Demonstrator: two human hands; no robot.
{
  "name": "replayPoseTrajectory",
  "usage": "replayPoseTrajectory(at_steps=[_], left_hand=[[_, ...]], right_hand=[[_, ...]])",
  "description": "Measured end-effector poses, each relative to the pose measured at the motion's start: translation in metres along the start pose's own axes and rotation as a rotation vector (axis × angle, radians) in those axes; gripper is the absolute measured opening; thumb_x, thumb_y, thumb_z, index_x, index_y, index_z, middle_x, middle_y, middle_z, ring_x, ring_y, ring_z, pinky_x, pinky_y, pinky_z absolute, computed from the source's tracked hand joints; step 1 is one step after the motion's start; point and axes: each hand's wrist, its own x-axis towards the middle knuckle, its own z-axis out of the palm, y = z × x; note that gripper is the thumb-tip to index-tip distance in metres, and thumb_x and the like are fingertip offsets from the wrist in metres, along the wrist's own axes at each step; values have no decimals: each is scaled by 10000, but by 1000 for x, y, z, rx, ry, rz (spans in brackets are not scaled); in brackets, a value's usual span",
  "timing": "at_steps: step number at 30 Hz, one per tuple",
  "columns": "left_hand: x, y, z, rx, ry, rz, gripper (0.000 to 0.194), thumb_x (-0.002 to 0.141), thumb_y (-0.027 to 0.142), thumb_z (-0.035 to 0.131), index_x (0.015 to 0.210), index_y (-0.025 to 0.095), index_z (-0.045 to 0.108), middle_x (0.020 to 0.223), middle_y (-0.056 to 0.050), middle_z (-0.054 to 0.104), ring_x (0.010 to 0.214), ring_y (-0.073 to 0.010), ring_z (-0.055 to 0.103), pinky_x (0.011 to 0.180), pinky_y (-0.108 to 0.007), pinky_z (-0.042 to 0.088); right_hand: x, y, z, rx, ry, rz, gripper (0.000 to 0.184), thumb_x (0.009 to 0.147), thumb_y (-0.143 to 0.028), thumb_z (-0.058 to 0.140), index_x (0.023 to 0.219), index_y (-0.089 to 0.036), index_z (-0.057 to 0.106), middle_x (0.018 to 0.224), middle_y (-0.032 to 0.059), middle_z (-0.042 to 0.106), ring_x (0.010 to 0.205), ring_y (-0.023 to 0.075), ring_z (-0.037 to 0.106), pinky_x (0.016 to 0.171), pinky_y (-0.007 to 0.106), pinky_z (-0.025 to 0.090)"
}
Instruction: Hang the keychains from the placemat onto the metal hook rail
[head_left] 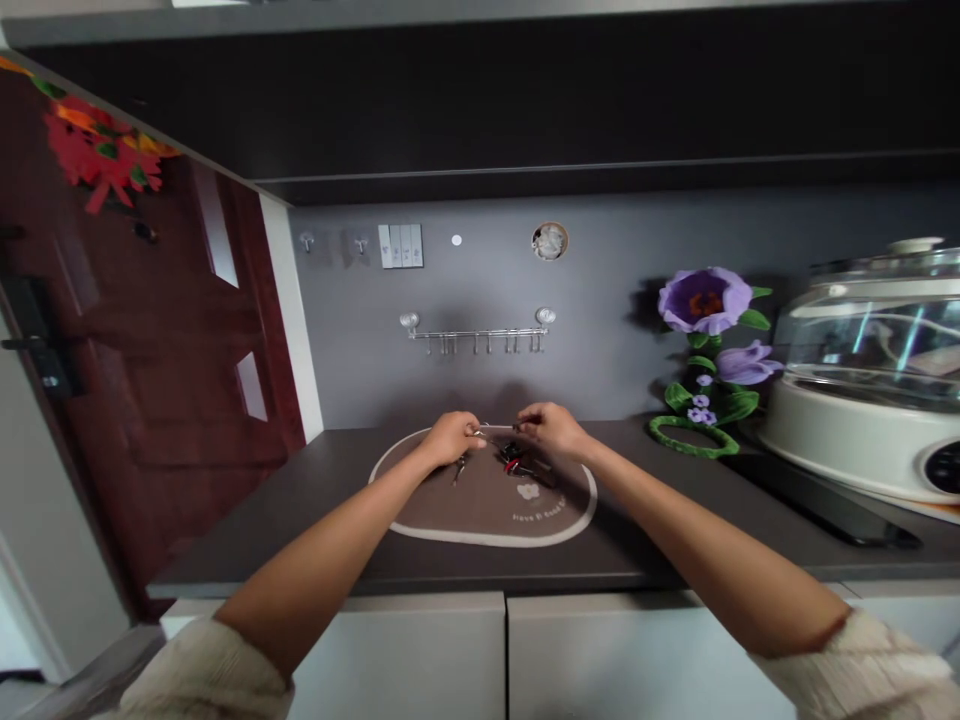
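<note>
Over the far part of a brown oval mat (450,510) with a pale rim, both hands are close together. My left hand (452,437) is closed, thumb and fingers pinching a small metal ring; a key (459,468) hangs just below it. To its right my right hand (555,430) is also closed, its fingertips pinched on something small and dark that I cannot make out. Between and below the hands lies a bunch of keys (514,466) with dark and red parts. Its details are too small to tell.
A metal rail with hooks (480,334) is fixed to the grey wall. At the right stand purple fabric flowers (705,302), a white appliance with a clear cover (862,420) and a flat black object (832,505). An overhead cabinet (480,110) overhangs the counter.
</note>
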Motion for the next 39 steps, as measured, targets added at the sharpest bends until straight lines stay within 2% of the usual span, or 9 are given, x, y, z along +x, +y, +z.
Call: replayPoseTrajectory(at_steps=[4, 8, 11, 16, 20, 24, 31, 35, 39], left_hand=[[-21, -2, -6, -38, -95, 20, 299, 498, 344, 706, 739, 183, 634, 744, -20, 639, 708, -164, 567, 632, -242, 404], [-28, 5, -22, -127, -68, -68, 326, 600, 462, 611, 739, 167, 629, 736, -31, 637, 690, -151, 557, 635, -244, 405], [-28, 19, -41, -296, -30, -65, 307, 640, 435, 596, 772, 159, 619, 741, -30, 624, 666, -121, 546, 642, -234, 407], [-27, 50, -79, -712, -176, -7, 308, 609, 406, 665, 709, 143, 542, 617, 8, 533, 585, -77, 505, 641, -235, 424], [-27, 60, -94, -911, -178, -116, 484, 646, 600, 522, 499, 163, 379, 423, 52, 311, 416, -49, 355, 511, -234, 400], [-30, 46, -81, -1044, -140, -226, 600, 614, 750, 303, 418, 187, 239, 353, 52, 184, 345, -47, 246, 379, -215, 292], [-51, 3, -37, -1191, -253, -379, 631, 564, 805, 211, 408, 196, 154, 312, 57, 144, 296, -39, 161, 319, -192, 140], [-52, -4, -36, -1293, -317, -362, 632, 583, 794, 223, 408, 194, 134, 298, 60, 140, 278, -40, 153, 312, -190, 98], [-46, -3, -45, -1279, -283, -347, 616, 637, 750, 281, 418, 190, 148, 298, 64, 151, 276, -36, 148, 320, -188, 93]], right_hand=[[-17, -1, 1, -10, -130, -28, 242, 632, -268, 634, 847, -158, 648, 831, 42, 661, 747, 155, 585, 690, 241, 434], [-18, -11, -5, -10, -91, -17, 203, 665, -276, 601, 823, -158, 649, 774, 34, 660, 691, 143, 576, 668, 241, 425], [-18, -31, -15, 64, -131, -36, 209, 630, -255, 642, 816, -158, 643, 779, 31, 653, 684, 131, 566, 676, 235, 423], [-21, -79, -35, 426, -587, -22, 289, 597, -320, 692, 799, -135, 600, 753, 40, 627, 660, 117, 561, 654, 252, 443], [-19, -93, -36, 717, -461, 36, 453, 683, -600, 491, 570, -163, 450, 519, -21, 489, 490, 72, 444, 518, 210, 400], [-19, -76, -16, 849, -319, 125, 595, 676, -740, 233, 445, -192, 226, 367, -57, 234, 361, 60, 232, 387, 197, 274], [-35, -32, 25, 1114, -467, 177, 630, 636, -780, 181, 408, -194, 142, 337, -61, 157, 315, 45, 143, 329, 188, 161], [-32, -26, 28, 1195, -525, 160, 623, 653, -770, 157, 414, -195, 133, 334, -67, 134, 314, 43, 119, 320, 192, 126], [-24, -32, 26, 1199, -546, 142, 615, 677, -751, 178, 419, -193, 148, 341, -68, 135, 317, 42, 120, 325, 196, 117]])
